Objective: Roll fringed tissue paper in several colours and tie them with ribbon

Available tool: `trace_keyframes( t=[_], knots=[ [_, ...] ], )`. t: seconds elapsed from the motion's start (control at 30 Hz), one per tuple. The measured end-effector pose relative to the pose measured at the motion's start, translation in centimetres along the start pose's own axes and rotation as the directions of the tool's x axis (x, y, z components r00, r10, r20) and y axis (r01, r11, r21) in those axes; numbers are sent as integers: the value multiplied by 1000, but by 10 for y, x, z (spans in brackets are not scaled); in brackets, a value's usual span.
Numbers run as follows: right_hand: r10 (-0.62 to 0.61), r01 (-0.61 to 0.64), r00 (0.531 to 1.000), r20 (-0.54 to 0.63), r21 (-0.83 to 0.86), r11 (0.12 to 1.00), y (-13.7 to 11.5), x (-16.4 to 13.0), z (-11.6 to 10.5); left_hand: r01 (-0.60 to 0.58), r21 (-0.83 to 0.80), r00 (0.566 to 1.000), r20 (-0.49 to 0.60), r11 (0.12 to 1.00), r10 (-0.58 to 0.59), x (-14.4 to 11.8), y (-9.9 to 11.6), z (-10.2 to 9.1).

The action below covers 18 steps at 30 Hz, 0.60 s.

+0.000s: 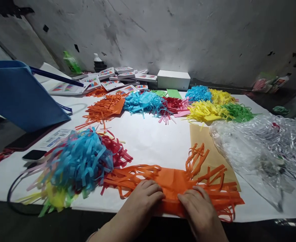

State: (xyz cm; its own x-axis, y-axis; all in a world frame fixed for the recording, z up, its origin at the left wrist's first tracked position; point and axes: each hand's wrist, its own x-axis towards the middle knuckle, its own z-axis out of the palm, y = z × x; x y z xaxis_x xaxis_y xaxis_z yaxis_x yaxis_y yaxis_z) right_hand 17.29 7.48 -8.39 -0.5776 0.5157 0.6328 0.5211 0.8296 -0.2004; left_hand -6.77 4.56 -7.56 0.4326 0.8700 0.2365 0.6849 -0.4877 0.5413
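An orange fringed tissue paper sheet (171,178) lies at the front edge of the white-covered table, its cut strips spreading to both sides. My left hand (148,198) grips the folded near edge of it left of the middle, fingers curled together over the paper. On the same edge, a short way to the right, my right hand (197,203) has its fingers bent over the fold. Both thumbs are largely hidden. Left of my left hand is a heap of tissue tassels, mostly blue (84,161), with red, yellow and green strips around it.
Across the back lie orange (104,107), blue (145,101), red and yellow (208,111) tassel bundles. Flat printed boxes (122,75) and a white box (173,80) stand behind them. At right are brown paper (200,134) and clear plastic bags (243,144); a blue case (22,94) rises at left.
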Motion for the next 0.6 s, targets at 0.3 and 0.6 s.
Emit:
trace_keyframes(
  t=[0.3, 0.6],
  knots=[
    [287, -272, 953, 94, -144, 951, 12, 25, 16, 364, 275, 889, 182, 890, -420, 49, 3, -32],
    [355, -322, 935, 18, -383, 866, 13, 42, 24, 413, 410, 861, 115, 813, -495, 65, -2, -23]
  ],
)
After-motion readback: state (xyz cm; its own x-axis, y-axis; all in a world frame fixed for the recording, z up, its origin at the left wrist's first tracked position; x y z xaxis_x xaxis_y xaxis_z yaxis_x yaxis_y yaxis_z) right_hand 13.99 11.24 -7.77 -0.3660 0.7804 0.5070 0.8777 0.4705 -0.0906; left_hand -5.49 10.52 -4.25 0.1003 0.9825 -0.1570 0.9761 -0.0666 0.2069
